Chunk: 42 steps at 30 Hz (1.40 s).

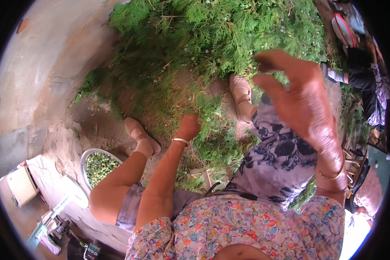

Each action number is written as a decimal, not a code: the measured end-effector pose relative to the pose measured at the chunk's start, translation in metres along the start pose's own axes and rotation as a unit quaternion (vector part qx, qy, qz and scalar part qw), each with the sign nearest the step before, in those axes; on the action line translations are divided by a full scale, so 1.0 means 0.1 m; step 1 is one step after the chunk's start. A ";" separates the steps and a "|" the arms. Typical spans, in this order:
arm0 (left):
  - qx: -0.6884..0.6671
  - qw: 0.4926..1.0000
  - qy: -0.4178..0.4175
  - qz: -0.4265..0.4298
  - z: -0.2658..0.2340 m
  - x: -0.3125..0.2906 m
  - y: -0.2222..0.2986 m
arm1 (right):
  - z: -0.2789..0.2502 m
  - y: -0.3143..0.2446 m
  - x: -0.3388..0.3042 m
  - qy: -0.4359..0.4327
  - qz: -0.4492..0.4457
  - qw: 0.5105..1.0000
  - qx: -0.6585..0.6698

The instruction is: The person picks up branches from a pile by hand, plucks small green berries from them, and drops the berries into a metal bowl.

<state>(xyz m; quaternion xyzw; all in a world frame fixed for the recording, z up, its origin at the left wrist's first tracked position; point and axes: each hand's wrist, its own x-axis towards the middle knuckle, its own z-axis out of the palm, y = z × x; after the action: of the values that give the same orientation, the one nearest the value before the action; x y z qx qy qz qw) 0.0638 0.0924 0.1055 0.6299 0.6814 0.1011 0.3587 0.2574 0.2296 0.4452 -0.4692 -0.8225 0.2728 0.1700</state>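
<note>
My left hand (189, 126), with a white bangle at its wrist, is closed low over the green cuttings between my feet. Its fingers curl out of sight, and I cannot make out what they hold. Feathery evergreen sprigs (210, 143) lie right beside it. My right hand (301, 93) is raised at the right, nearer to me and slightly blurred. A wide gap separates its thumb from its fingers, and nothing shows between them. Beyond both hands spreads a large heap of leafy evergreen branches (229, 30).
At the left stands a round basin (86, 161) filled with small green pieces. A concrete wall (52, 69) borders the left side. Another person's leg (359, 80) and a white, red-rimmed basin (343, 29) are at the right. My two shoes (136, 129) rest among scattered sprigs.
</note>
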 end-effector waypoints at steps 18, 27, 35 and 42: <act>0.120 0.989 0.080 0.038 0.61 0.50 -0.28 | 0.10 0.03 0.07 -0.113 0.019 0.991 0.068; -0.440 0.884 0.047 -0.148 -0.34 0.19 0.15 | 0.16 0.12 0.10 -0.066 0.030 0.995 0.069; -0.723 0.678 0.091 -0.098 -1.17 -0.17 1.10 | 0.26 0.17 0.12 -0.070 -0.020 0.993 0.091; -0.741 0.668 0.059 -0.035 -1.58 -0.63 1.63 | 0.17 0.04 0.14 -0.093 -0.096 0.976 0.173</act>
<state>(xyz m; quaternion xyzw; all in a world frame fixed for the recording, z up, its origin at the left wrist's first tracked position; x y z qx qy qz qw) 0.0915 0.1139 0.3389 0.1254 0.4232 0.5969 0.6699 0.2440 0.2383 0.4295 -0.3242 -0.8162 0.4359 0.1968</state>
